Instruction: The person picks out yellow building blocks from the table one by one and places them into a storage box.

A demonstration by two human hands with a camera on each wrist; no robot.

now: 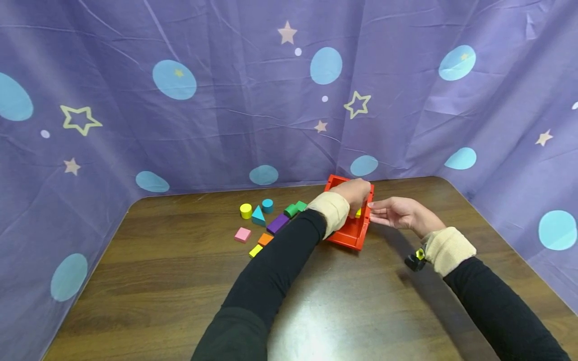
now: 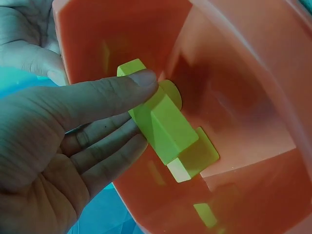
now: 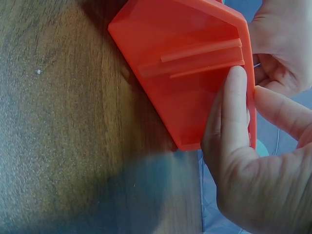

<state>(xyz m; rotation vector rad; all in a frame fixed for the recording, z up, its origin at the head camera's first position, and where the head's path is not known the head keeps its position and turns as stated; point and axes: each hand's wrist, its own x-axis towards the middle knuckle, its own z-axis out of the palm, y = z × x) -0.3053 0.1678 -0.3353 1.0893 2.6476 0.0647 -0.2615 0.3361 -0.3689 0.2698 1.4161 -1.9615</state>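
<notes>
Purple star-printed cloth (image 1: 253,65) is hanging behind the wooden tabletop (image 1: 158,281). Near its far edge, right of centre, your left hand (image 1: 354,192) is pinching one smooth, bright-yellow oblong block (image 2: 170,129) inside one red bin (image 1: 347,236); your right hand (image 1: 402,213) is clamping its rim. Nine loose blocks (image 1: 276,224) are showing: two green, two blue, two yellow, one purple, one pink, one orange.

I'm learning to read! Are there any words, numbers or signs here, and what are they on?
None: no word, brand or number can be read.
The curtain shows only stars and round shapes.
No lettering shows on the red bin or the yellow block in the left hand.
The black device by the right wristband is too small to tell.
</notes>
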